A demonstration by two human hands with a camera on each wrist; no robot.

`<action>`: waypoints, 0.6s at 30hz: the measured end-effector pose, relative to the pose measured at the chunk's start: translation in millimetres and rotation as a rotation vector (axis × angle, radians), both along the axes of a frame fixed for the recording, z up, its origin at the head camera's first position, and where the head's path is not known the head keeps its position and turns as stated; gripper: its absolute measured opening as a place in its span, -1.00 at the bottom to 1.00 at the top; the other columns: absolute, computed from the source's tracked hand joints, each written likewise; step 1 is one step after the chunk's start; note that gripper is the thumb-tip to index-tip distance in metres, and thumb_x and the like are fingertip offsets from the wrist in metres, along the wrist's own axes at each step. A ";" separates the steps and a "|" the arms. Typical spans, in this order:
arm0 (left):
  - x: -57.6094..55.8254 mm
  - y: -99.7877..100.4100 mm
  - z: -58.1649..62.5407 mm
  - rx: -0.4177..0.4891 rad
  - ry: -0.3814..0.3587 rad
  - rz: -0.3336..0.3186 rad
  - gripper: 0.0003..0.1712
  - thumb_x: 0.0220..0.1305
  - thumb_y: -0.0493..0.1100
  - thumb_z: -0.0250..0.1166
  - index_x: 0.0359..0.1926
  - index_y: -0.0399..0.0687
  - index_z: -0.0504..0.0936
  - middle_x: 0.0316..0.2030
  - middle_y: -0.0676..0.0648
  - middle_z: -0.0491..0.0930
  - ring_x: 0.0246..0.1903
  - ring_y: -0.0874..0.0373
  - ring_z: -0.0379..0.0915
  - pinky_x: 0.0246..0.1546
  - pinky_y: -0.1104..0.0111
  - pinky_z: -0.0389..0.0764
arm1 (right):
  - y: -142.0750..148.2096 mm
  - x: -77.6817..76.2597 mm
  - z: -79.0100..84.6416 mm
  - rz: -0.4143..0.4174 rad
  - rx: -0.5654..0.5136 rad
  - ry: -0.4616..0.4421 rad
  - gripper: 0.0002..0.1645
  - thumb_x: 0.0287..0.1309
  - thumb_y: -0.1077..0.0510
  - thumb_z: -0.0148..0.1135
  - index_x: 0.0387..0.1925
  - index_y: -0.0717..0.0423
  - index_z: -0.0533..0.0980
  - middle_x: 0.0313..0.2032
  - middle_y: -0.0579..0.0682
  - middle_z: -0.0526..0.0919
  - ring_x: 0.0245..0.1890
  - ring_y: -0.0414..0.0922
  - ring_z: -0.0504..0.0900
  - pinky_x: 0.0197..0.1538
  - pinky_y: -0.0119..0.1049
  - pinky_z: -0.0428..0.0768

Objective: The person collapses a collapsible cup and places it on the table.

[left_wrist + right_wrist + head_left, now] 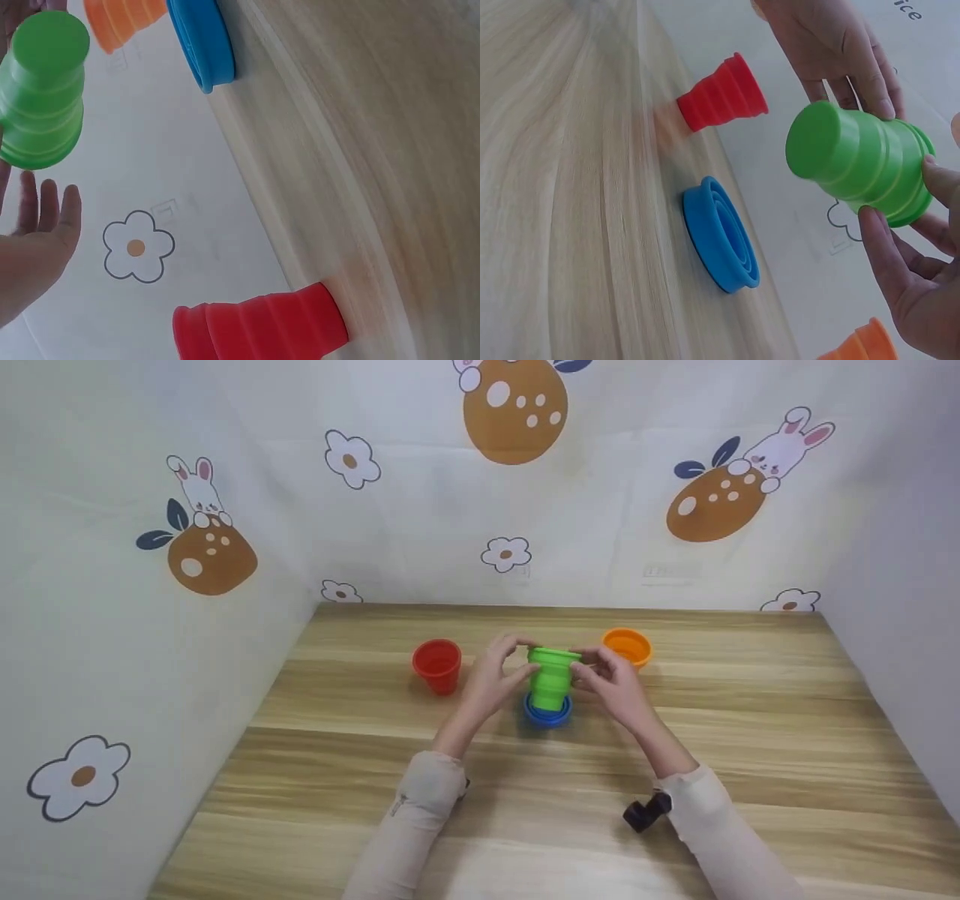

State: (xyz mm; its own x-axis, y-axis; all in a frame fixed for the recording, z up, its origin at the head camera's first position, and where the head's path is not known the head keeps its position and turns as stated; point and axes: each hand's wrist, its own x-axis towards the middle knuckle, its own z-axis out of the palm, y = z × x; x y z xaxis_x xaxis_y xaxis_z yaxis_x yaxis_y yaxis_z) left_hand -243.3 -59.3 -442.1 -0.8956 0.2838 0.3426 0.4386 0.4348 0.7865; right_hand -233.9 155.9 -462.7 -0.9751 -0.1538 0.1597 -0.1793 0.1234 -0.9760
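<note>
A green collapsible cup (552, 681), extended to its full ribbed height, is held up off the table. My left hand (490, 678) grips its left side with thumb and fingertips. From the other side my right hand (616, 684) pinches the cup near its rim, as the right wrist view also shows. Just below it a blue collapsible cup (718, 235) lies folded flat on the table, its nested rings visible. The green cup's inside is hidden from all views.
Left of the hands stands an extended red cup (437, 666). An orange cup (628, 646) is behind the right hand, partly covered by it. Printed cloth walls (585, 532) border the wooden table (360, 780) at the back and sides.
</note>
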 end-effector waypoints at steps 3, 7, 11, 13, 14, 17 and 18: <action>2.0 -1.2 0.8 -0.002 -0.041 -0.065 -0.62 0.31 -0.19 0.33 0.10 -0.22 0.56 0.10 -0.16 0.63 0.28 -0.05 0.45 0.39 0.08 0.40 | 2.2 2.7 -0.8 0.023 0.002 -0.009 -0.60 0.38 0.22 0.17 0.15 0.37 0.47 0.00 0.30 0.63 -0.16 -0.25 0.68 0.00 -0.08 0.73; 4.1 -1.6 0.8 0.042 -0.132 -0.186 -0.65 0.36 -0.21 0.27 0.11 -0.23 0.50 0.10 -0.20 0.59 0.29 -0.05 0.44 0.41 0.07 0.39 | 5.8 5.3 -3.7 0.058 0.017 -0.003 -0.60 0.40 0.21 0.13 0.16 0.38 0.46 0.01 0.32 0.61 -0.13 -0.23 0.66 0.04 -0.03 0.71; 6.5 -1.3 0.3 0.052 -0.205 -0.260 -0.67 0.40 -0.20 0.23 0.12 -0.20 0.47 0.12 -0.19 0.57 0.27 -0.04 0.44 0.39 0.05 0.42 | 9.3 7.3 -5.5 0.055 0.060 0.067 -0.64 0.37 0.21 0.18 0.11 0.31 0.53 0.06 0.23 0.55 -0.03 -0.23 0.62 0.08 -0.15 0.71; 7.0 -0.9 -1.0 0.051 -0.219 -0.286 -0.68 0.42 -0.20 0.21 0.12 -0.20 0.47 0.12 -0.20 0.56 0.25 -0.03 0.44 0.37 0.08 0.44 | 10.8 8.6 -5.6 0.065 0.083 0.112 -0.66 0.32 0.23 0.24 0.07 0.29 0.56 0.08 0.19 0.55 0.04 -0.23 0.59 0.11 -0.24 0.68; 7.2 -0.6 -1.7 0.053 -0.224 -0.299 -0.67 0.42 -0.20 0.20 0.13 -0.21 0.46 0.12 -0.20 0.56 0.24 -0.03 0.45 0.36 0.09 0.45 | 11.5 9.3 -5.3 0.072 0.092 0.130 -0.67 0.29 0.23 0.26 0.05 0.28 0.57 0.09 0.18 0.55 0.07 -0.24 0.58 0.12 -0.29 0.66; 8.4 0.5 -3.4 0.065 -0.223 -0.326 -0.66 0.42 -0.21 0.20 0.14 -0.23 0.46 0.11 -0.22 0.55 0.19 -0.02 0.46 0.33 0.13 0.50 | 12.9 11.5 -3.6 0.124 0.098 0.163 -0.64 0.24 0.25 0.32 0.05 0.27 0.57 0.06 0.18 0.61 0.09 -0.26 0.57 0.18 -0.32 0.61; 8.8 0.9 -3.9 0.068 -0.220 -0.335 -0.66 0.42 -0.22 0.20 0.14 -0.24 0.46 0.11 -0.23 0.55 0.18 -0.02 0.46 0.31 0.14 0.51 | 13.5 11.9 -3.2 0.141 0.093 0.165 -0.63 0.22 0.26 0.33 0.05 0.28 0.56 0.05 0.19 0.62 0.09 -0.25 0.58 0.20 -0.32 0.60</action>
